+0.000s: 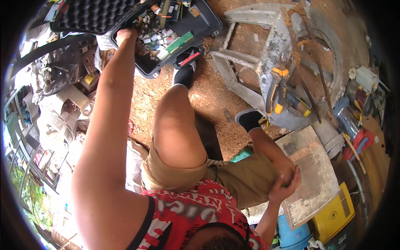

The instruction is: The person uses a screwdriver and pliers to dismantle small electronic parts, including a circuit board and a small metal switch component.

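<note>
At the upper left, my left arm stretches far forward. My left hand [126, 36] is closed at the left rim of an open black plastic case [200, 24], its fingertips mostly hidden by the rim. Inside the case lie many small metal and pale pieces [160, 43], along with a green strip [178, 45]. The case's lid [93, 14], lined with dark bumpy foam, is tipped back to the left. My right hand [285, 186] holds nothing; it lies over my bent right knee with fingers stretched and apart.
A grey metal frame [254, 58] stands ahead on the right, bearing yellow-and-black pliers [277, 85]. Beside my right knee lies a worn board [308, 166], near a yellow box [335, 210] and a blue bucket [291, 233]. Heaped scrap [58, 112] fills the left side. Wood shavings [143, 108] cover the ground.
</note>
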Motion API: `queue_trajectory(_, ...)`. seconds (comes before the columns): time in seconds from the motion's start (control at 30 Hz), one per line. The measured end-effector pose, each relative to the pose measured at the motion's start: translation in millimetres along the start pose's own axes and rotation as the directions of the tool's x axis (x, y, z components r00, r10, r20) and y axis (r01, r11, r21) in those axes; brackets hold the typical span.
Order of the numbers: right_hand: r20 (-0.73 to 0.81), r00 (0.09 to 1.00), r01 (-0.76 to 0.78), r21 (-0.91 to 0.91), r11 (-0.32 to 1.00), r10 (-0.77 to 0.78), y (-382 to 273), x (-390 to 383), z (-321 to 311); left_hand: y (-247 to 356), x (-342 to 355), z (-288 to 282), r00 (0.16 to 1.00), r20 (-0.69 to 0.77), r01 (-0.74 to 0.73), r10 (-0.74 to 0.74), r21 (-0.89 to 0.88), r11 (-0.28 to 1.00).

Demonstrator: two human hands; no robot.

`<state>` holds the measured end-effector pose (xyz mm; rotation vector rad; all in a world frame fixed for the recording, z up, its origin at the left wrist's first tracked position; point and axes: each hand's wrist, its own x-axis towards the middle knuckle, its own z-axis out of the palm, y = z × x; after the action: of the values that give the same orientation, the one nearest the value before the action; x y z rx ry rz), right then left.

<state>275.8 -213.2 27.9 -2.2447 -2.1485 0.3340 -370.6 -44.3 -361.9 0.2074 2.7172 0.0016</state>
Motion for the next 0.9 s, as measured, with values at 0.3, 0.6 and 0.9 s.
queue_trajectory(0.3,-0.037,0.998,0.046,0.042,0.998,-0.045,6,-2,1,-20,-40,-31,0.957,-0.241,-0.183,0.163,-0.059,0.981)
queue_trajectory(0.6,-0.119,0.984,0.143,0.065,0.988,-0.134,5,4,1,94,-286,-106,0.116,-0.499,-0.877,0.859,-0.457,-0.147)
queue_trajectory(0.9,-0.186,0.979,0.107,0.127,0.986,-0.082,17,-8,0,134,-352,-109,-0.437,-0.337,-0.884,0.834,-0.012,-0.467)
